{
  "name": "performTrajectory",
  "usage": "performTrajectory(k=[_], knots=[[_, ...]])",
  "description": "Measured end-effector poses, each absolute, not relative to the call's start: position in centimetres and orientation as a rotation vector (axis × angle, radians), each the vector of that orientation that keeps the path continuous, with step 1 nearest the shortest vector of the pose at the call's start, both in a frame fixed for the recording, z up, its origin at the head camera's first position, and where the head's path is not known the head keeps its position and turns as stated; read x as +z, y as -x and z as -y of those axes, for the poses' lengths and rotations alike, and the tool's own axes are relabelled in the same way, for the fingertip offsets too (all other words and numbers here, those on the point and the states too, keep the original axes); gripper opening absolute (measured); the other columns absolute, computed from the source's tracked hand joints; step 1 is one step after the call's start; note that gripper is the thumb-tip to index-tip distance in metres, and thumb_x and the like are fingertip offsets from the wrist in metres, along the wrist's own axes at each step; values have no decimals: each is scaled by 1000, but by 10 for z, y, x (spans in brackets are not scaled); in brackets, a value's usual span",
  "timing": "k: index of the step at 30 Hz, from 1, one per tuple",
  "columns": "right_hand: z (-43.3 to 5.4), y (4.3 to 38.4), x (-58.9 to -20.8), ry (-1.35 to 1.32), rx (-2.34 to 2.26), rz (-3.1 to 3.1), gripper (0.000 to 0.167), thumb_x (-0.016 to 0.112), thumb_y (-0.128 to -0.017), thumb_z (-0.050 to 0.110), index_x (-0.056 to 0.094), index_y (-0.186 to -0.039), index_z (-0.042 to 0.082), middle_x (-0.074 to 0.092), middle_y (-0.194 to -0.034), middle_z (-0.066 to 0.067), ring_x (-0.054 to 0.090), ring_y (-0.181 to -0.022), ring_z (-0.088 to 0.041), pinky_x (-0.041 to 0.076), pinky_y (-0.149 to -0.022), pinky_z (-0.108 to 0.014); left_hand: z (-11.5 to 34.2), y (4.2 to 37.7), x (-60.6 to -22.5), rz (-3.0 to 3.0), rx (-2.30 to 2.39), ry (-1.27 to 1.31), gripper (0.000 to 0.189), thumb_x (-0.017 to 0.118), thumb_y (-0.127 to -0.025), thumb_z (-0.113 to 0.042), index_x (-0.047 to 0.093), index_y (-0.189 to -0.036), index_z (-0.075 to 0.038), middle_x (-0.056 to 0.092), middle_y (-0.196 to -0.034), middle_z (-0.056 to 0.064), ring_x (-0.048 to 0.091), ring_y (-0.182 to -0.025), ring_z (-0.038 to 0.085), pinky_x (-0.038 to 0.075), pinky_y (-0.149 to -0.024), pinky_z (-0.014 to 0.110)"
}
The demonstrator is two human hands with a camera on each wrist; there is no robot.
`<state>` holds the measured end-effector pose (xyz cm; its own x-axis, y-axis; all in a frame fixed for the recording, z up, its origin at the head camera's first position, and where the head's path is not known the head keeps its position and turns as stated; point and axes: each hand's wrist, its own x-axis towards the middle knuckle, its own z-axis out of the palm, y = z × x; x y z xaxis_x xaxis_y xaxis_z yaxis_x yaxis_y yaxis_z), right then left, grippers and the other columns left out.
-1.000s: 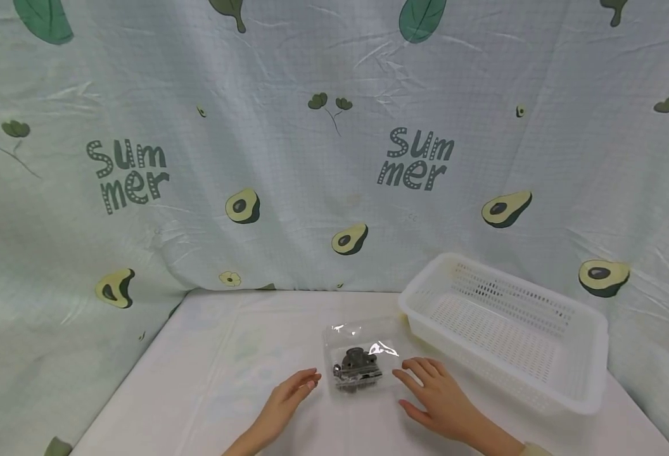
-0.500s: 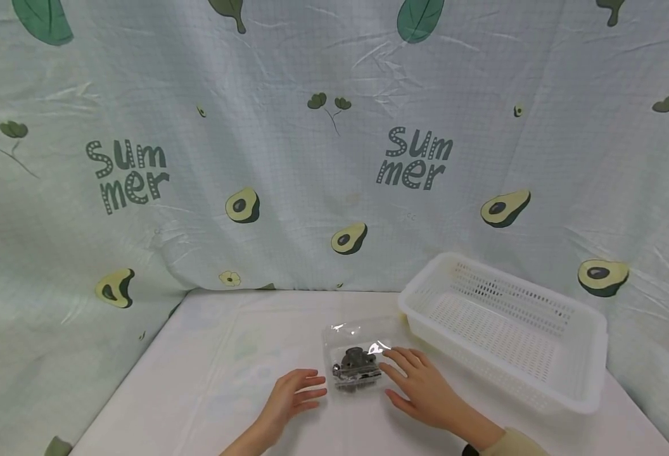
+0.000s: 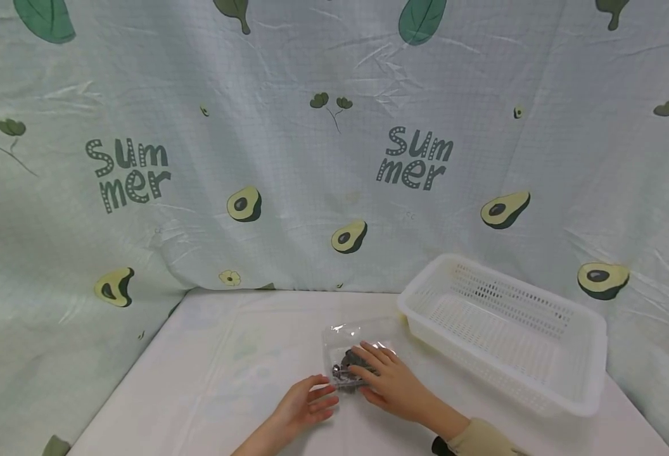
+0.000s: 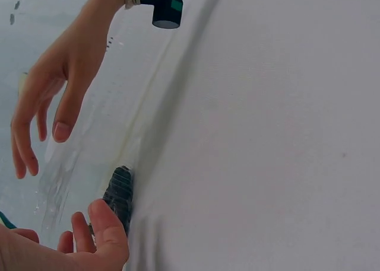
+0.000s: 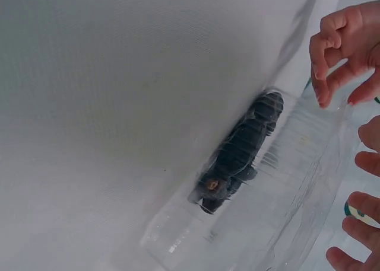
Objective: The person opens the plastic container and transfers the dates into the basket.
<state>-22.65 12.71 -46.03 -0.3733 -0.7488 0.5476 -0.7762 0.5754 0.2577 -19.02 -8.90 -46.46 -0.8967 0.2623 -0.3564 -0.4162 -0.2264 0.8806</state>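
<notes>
A clear plastic package lies on the white table with a dark, ridged object inside it, whose kind I cannot tell. My right hand is over the package's right part, fingers spread and hiding some of the dark object. At its lower left corner is my left hand, palm turned inward, fingers loosely bent and holding nothing. The left wrist view has the right hand raised above the package, and the left hand low beside the dark object's end.
A white perforated plastic basket stands at the right, just beyond the package. Behind the table hangs a pale curtain printed with avocados and leaves.
My right hand has moved left, from beside the package to over it. The left hand has shifted slightly right and down, its palm turning inward. Package and basket stay put.
</notes>
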Motion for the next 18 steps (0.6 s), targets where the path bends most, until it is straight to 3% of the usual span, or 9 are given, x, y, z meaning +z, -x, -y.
performTrajectory(k=[7, 18], knots=[[-120, 230, -462, -1200, 43, 2214, 36, 69, -75, 32, 57, -108, 24, 49, -129, -6, 46, -120, -26, 44, -87, -43, 84, 190, -469, -1563, 2220, 166, 30, 41, -92, -25, 47, -112, -3, 60, -98, 0, 61, -89, 14, 48, -73, 27], [-112, 235, -466, -1205, 42, 2251, 35, 65, -79, 33, 55, -112, 27, 51, -126, -3, 45, -120, -24, 42, -88, -41, 82, 193, -470, -1521, 2253, 189, 14, 43, -94, -23, 46, -101, -11, 57, -92, -4, 60, -86, 10, 46, -72, 24]])
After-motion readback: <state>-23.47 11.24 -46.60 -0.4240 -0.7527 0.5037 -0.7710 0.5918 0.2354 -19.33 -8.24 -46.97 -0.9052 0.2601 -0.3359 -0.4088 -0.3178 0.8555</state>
